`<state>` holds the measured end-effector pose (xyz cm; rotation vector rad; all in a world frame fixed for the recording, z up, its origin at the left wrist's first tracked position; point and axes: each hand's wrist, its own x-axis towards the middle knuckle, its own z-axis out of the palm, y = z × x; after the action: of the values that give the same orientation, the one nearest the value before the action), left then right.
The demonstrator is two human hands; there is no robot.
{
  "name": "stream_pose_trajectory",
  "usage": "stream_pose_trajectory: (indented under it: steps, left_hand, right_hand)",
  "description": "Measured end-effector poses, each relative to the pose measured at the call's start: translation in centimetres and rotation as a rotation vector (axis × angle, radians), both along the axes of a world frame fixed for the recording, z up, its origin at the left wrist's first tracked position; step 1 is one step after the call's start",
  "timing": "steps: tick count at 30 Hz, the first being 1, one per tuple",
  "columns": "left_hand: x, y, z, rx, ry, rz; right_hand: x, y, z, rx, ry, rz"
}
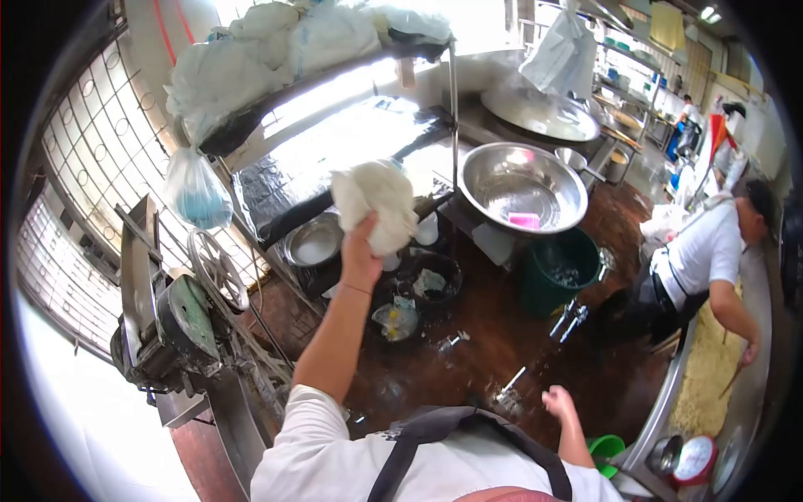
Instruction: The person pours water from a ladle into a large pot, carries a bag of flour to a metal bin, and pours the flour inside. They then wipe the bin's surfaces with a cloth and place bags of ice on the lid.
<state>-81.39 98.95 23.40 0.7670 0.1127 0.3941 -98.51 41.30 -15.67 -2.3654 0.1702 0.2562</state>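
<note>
My left hand (361,251) is raised in front of me and grips a bunched white cloth (376,201). Behind the cloth stands a table (284,184) with a shiny, foil-like top. Lower down on the right, my right hand (557,402) hangs over the brown floor; its fingers are curled, and whatever they hold, if anything, is too small to make out. A green bucket (604,452) is close below that hand.
A large steel basin (523,188) holds a pink object, beside a dark green bin (560,268). A wheeled machine (192,318) stands at left. At right a person (690,259) bends over a long trough (703,376) of yellowish food. Steam rises from a wide pan (539,117).
</note>
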Motion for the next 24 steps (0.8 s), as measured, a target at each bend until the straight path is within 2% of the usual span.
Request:
stream_pose_trajectory:
  steps: [1,2,3,4,5,6,9,10,11,12,13,14,16,18,20,23,24]
  left_hand:
    - [1.0,1.6,2.1,0.035,-0.024,0.056]
    - [2.1,3.7,3.9,0.044,-0.079,0.079]
    - [3.2,5.6,5.7,0.053,-0.132,0.102]
    - [3.5,6.6,8.4,0.059,-0.177,0.11]
    - [3.8,7.5,11.3,0.067,-0.221,0.117]
    - [4.9,9.0,13.3,0.114,-0.271,0.159]
    - [8.1,14.2,19.9,0.235,-0.395,0.281]
    - [8.6,15.0,22.6,0.266,-0.409,0.315]
    - [9.4,15.9,25.0,0.294,-0.421,0.331]
    - [9.7,17.2,27.1,1.143,-0.333,0.592]
    - [10.0,18.4,29.2,1.812,-0.257,1.122]
    - [14.4,26.1,31.7,1.632,-0.378,0.892]
    - [15.0,27.5,36.7,2.011,-0.283,1.224]
    - [17.9,30.4,39.3,2.002,-0.082,1.26]
    - [20.7,33.6,41.4,1.958,0.108,1.243]
    - [25.0,36.9,42.7,1.95,0.237,1.217]
    - [26.1,37.7,43.0,1.958,0.266,1.214]
  right_hand:
    - [-1.1,-2.7,-4.1,-0.046,0.277,-0.061]
    - [-2.6,-4.4,-6.9,-0.146,0.306,0.011]
    - [-3.4,-3.2,-1.7,-0.116,0.618,-0.04]
    - [-4.1,-4.3,-2.6,-0.072,0.743,0.007]
    - [-4.5,-4.8,-2.6,-0.076,0.766,0.062]
    - [-4.3,-4.4,0.3,-0.1,0.797,0.096]
    - [-3.1,-5.3,-1.0,0.007,0.814,-0.142]
    - [-1.7,-5.6,-2.2,-0.017,0.837,-0.163]
    - [-0.6,-6.3,-3.3,0.084,0.778,-0.162]
    - [0.5,-5.6,-2.2,0.04,0.694,-0.203]
    - [0.8,-5.3,-2.4,0.107,0.527,-0.247]
    - [1.2,-5.5,-4.0,0.103,0.368,-0.209]
    - [2.3,-4.0,-1.8,0.067,0.307,-0.322]
    - [1.2,-2.1,-1.4,0.036,0.217,-0.391]
    - [0.3,-2.1,-6.2,-0.01,0.082,-0.464]
    - [-0.3,2.7,0.4,0.109,0.405,-0.493]
    - [-0.6,3.3,0.4,0.088,0.44,-0.422]
